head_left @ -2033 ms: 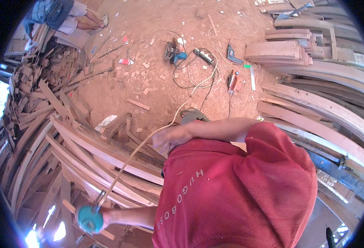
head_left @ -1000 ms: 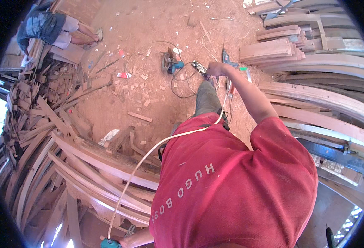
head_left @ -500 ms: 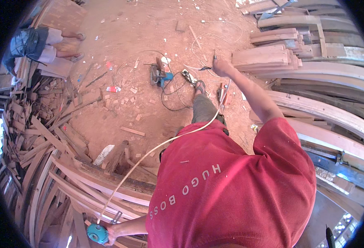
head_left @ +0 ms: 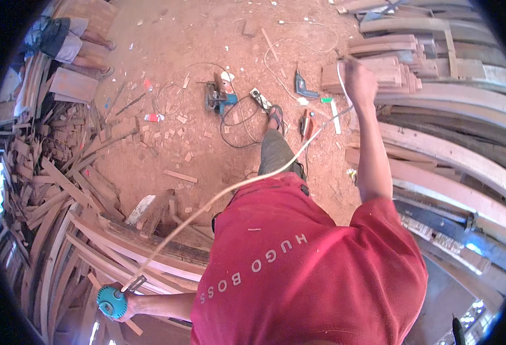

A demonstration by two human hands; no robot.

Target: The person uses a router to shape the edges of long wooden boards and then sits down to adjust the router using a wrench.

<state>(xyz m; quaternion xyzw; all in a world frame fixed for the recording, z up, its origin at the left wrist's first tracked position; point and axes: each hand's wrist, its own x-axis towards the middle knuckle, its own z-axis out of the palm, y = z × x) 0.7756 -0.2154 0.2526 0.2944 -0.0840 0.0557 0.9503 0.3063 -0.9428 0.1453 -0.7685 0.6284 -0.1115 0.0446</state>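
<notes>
My left hand [head_left: 127, 306] is low at the left, shut on a teal power tool [head_left: 111, 301] held over curved wooden planks. A pale cable [head_left: 230, 192] runs from the tool up across my red shirt to my right hand [head_left: 360, 80]. That hand is stretched out to the upper right and shut on the cable, beside a stack of boards [head_left: 379, 72]. My sandalled foot [head_left: 276, 118] stands on the red dirt floor between the two hands.
A circular saw [head_left: 218, 95], a power strip [head_left: 261, 99], a blue drill [head_left: 304, 87] and a red hand tool [head_left: 304, 123] lie on the floor with looped cords. Scrap wood [head_left: 46, 167] is heaped at the left, long curved planks [head_left: 454, 155] at the right. Another person [head_left: 63, 43] sits at the top left.
My right hand has risen from the tools on the floor and moved right, lifting the cable with it. The teal tool stays in my left hand at the lower left.
</notes>
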